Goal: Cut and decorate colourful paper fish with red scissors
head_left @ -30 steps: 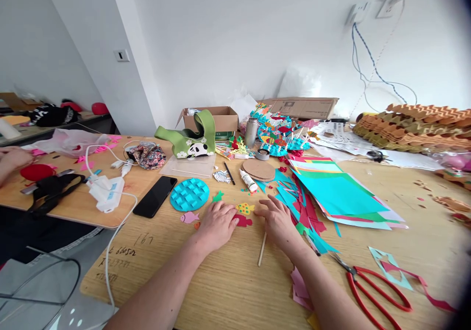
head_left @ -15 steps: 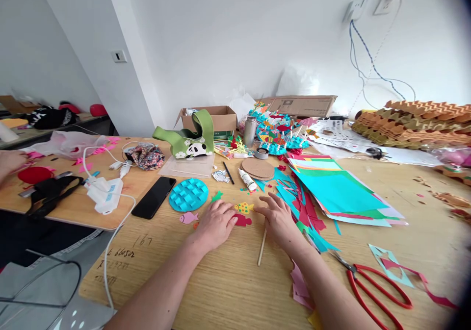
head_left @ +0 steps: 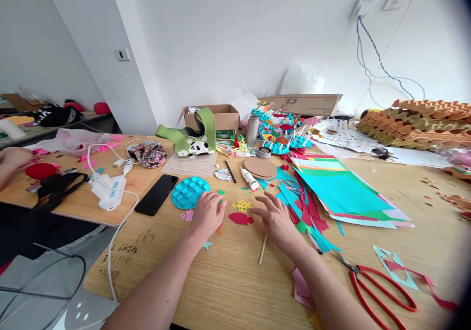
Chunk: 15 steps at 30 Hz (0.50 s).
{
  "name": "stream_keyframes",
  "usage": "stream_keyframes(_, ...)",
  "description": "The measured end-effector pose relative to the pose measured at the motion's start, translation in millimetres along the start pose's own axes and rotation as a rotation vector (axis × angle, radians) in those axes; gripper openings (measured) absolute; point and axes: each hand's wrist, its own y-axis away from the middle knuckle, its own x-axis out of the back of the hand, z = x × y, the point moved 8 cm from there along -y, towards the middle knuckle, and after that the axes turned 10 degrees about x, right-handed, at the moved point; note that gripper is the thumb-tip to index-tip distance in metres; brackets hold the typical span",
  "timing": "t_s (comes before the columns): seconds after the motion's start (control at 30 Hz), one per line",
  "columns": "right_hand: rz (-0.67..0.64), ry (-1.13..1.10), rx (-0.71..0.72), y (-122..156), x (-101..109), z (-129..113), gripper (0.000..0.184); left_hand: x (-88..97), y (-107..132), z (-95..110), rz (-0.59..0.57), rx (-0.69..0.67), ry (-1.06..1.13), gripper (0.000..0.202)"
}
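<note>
My left hand [head_left: 208, 215] rests curled on the wooden table [head_left: 147, 276], its fingertips against a small green paper piece [head_left: 220, 202] and beside a blue woven paper disc [head_left: 190, 192]. A pink paper fish [head_left: 187, 215] is partly hidden behind that hand. My right hand [head_left: 274, 219] lies with spread fingers, holding nothing, close to a red paper fish [head_left: 240, 218] and a yellow dotted paper fish [head_left: 242, 205]. A thin wooden stick [head_left: 262, 249] lies just below it. Cut teal and red paper strips [head_left: 301, 207] sit to its right.
A stack of coloured paper [head_left: 342, 192], red-handled scissors [head_left: 375, 291], a black smartphone [head_left: 156, 195], a glue bottle [head_left: 250, 179] and a cardboard disc [head_left: 260, 168] lie about. A co-worker's hand [head_left: 14, 158] works at the far left.
My left hand has moved left and up, off the red fish, which now shows whole. The right hand has barely moved.
</note>
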Motion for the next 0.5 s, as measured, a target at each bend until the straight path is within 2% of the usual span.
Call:
stream_keyframes(0.2, -0.068, -0.124, 0.167, -2.8, -2.6, -20.8, 0.058, 8.9, -4.4, -12.9, 0.094, 0.050, -0.020, 0.018)
stream_keyframes(0.37, -0.126, -0.153, 0.165, -2.0, -6.8, -19.0, 0.052, 9.8, -4.6, -14.3, 0.098, 0.042, -0.020, 0.018)
stream_keyframes(0.5, -0.091, -0.160, 0.141, -1.8, -1.5, -13.5, 0.049, 10.6, -4.9, -14.8, 0.097, 0.047, -0.018, 0.018)
